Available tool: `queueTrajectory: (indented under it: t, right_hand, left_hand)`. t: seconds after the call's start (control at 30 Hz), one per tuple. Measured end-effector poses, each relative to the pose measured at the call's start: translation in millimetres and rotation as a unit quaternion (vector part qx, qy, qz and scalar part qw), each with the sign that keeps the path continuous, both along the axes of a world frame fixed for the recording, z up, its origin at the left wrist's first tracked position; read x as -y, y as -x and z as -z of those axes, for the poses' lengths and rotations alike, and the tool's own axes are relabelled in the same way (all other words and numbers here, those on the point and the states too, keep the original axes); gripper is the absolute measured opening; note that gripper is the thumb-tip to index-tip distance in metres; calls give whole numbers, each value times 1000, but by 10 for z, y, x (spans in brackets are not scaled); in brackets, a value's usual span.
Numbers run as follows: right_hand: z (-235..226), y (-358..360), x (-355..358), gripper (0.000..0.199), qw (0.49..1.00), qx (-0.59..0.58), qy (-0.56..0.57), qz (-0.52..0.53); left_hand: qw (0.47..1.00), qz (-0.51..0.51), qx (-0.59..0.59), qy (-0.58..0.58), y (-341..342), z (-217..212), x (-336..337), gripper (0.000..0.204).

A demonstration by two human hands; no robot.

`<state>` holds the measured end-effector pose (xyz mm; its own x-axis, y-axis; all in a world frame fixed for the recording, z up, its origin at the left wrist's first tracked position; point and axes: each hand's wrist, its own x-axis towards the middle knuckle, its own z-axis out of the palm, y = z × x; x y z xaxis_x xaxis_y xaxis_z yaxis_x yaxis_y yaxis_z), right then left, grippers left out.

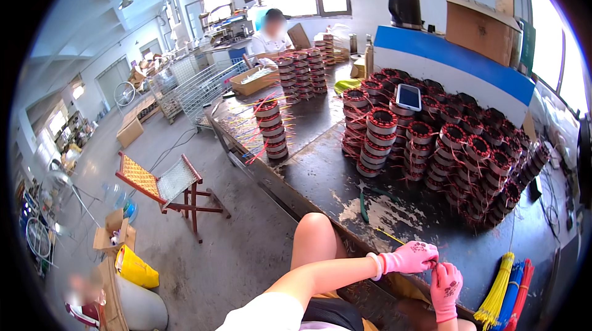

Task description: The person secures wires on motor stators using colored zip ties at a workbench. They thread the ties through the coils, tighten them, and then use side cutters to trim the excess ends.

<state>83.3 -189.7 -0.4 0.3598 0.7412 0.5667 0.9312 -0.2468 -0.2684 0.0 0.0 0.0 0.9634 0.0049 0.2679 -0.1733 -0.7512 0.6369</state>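
Both of the worker's hands are in pink gloves with dark printing and meet near the front edge of a dark worktable [311, 170]. The left hand [412, 257] has its fingers bent and drawn toward the right. The right hand [447, 288] is upright, its fingers curled, with the fingertips of both hands touching or nearly so. A small dark spot shows where they meet; whether either hand grips a part there cannot be told.

A thin yellow strand [390, 235] lies just beside the left hand, pointing from it toward green-handled pliers [364, 205] on the tabletop. Whether the strand is held cannot be determined. The table surface around the pliers is worn, with pale patches.

Beyond the hands stand dense stacks of wound stators [382, 120], grey rings with red windings and loose red leads. A phone-like device [408, 97] with a pale frame rests on top of them. A blue-and-white panel [453, 53] rises behind.

A separate stator column [270, 128] stands near the table's left edge, amid red and yellow leads. Right of the right hand lie a yellow bundle [495, 293], a blue bundle [509, 297] and a red bundle [523, 291] of slender strands, side by side.

A co-worker [270, 41] is at the table's far end, near an open cardboard box [254, 86].
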Motion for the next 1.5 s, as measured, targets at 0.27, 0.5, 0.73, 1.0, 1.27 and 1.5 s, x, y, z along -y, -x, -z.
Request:
queueTrajectory:
  t: [0.27, 0.5, 0.73, 1.0, 1.27, 1.5]
  right_hand:
    - [-114, 46, 37, 11, 955, -283, -45, 81]
    - [-135, -86, -281, 27, 733, -680, -1, 14]
    - [-368, -36, 140, 32, 916, -374, 44, 138]
    - [50, 63, 24, 28, 987, -137, 32, 75]
    - [-241, -44, 121, 21, 909, -410, 71, 12]
    - [-260, -59, -4, 22, 769, -632, 74, 59]
  left_hand:
    - [998, 6, 59, 12, -103, 73, 56, 15]
    - [998, 4, 53, -43, 46, -76, -235, 14]
    - [1000, 23, -2, 19, 2, -190, 56, 12]
    - [999, 13, 10, 32, 26, -186, 19, 12]
    - [999, 17, 10, 26, 18, -192, -16, 15]
    - [999, 32, 27, 24, -4, -160, -8, 17]
